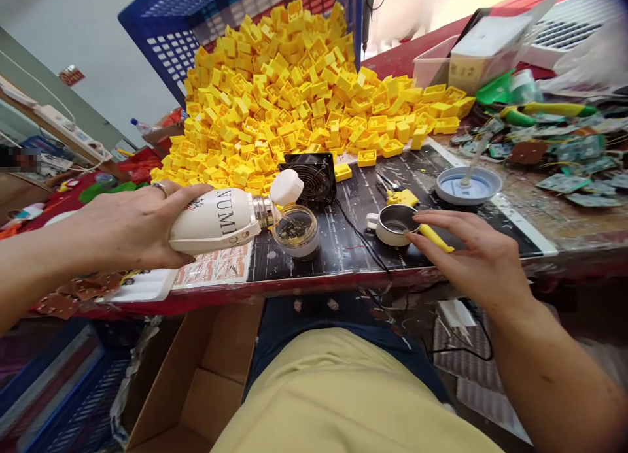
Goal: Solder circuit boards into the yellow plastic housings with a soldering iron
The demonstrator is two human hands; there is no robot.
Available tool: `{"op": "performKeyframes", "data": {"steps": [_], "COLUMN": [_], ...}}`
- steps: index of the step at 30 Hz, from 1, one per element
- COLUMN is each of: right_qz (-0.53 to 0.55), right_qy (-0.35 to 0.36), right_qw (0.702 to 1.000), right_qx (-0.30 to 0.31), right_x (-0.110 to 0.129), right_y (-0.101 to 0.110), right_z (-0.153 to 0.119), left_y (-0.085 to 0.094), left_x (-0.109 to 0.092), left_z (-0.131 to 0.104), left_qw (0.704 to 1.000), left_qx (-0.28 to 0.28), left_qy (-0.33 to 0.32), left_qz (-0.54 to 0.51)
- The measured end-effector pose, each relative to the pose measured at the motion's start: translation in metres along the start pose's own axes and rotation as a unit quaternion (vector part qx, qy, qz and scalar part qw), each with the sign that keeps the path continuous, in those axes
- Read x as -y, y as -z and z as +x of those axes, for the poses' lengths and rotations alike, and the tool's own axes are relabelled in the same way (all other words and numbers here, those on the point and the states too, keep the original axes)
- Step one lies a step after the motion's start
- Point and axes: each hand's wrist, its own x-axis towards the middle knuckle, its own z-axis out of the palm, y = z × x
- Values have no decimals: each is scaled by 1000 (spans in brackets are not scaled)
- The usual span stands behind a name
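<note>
My left hand is wrapped round a white thermos bottle, tipped nearly level with its mouth to the right. Its white flip lid hangs open. The mouth is at the rim of a round clear jar with dark contents; whether liquid is running is hard to make out. On the right, thumb and fingers of my right hand pinch the rim of a small white cup with a metal inside and a handle. Behind the cup lies a yellow-handled tool.
A blue crate spills a heap of yellow plastic housings across the back. A small black fan stands before them, its cable crossing the black mat. To the right are a blue-white dish, circuit boards and green-yellow pliers. A cardboard box sits below.
</note>
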Motion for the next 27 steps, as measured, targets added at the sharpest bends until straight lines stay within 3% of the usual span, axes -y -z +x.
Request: {"op": "performKeyframes", "data": {"steps": [4,10,16,27], "right_qz": [-8,-71,-140,-143], "right_qy": [12,33,59,75], "right_qw": [1000,997,988,987], "right_qx": [16,-21,16,10], "right_x": [-2,-9,-27,-24], "right_y": [-5,-6,-11,-11], "right_z": [-5,-5,-4,-6], "left_y": [1,-4,-4,-6], "left_x": [0,3,3,4], "left_z": [-1,-1,-1,1], "left_qw": [1000,1000,1000,999], "left_qx": [9,8,18,13], "left_qy": [2,-8,1,-22], "left_qz": [10,0,-3,-33]}}
